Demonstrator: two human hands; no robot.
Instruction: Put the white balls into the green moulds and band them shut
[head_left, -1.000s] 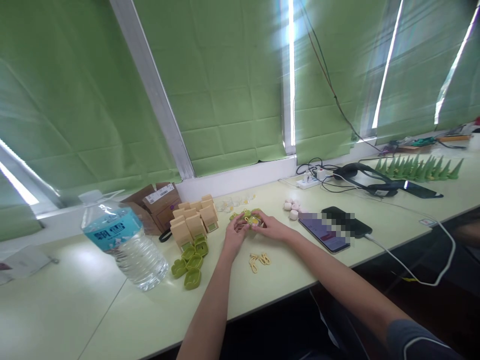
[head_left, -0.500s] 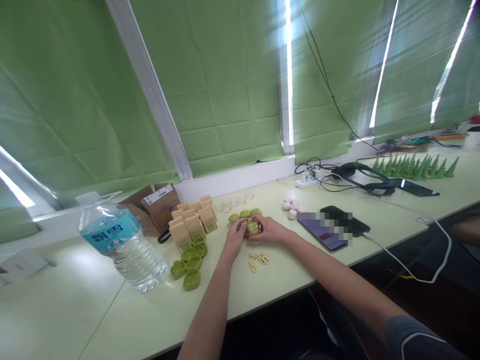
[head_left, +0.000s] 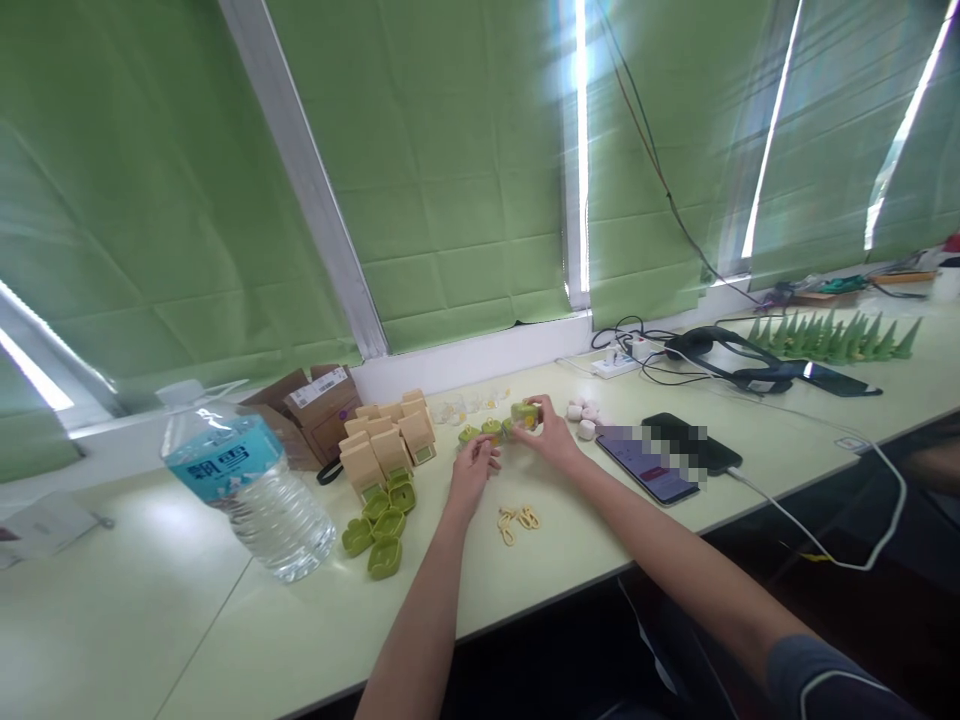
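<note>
My right hand (head_left: 553, 436) grips a small clear box with a green top (head_left: 525, 415), thumb on the near side and fingers behind it. My left hand (head_left: 474, 474) rests low over the table, fingers loosely bent and a little apart, with nothing visible in them. Just beyond it stand several similar green-topped boxes (head_left: 491, 427) in a row, partly hidden by my hands. Yellow cord loops (head_left: 518, 520) lie nearer to me, between my forearms. Left of my left hand sit several green flower-like and square cups (head_left: 385, 556).
Several cream upright pieces (head_left: 386, 450) stand in front of a cardboard box (head_left: 322, 415). A large water bottle (head_left: 247, 490) leans at left. Clear pieces (head_left: 472, 403) lie behind. Pinkish-white lumps (head_left: 586, 428) and two phones (head_left: 649, 468) sit right, near a white cable (head_left: 825, 560).
My right hand has carried the green-topped box away from my left hand, to the right and farther back. My left hand has let go and stays near its place.
</note>
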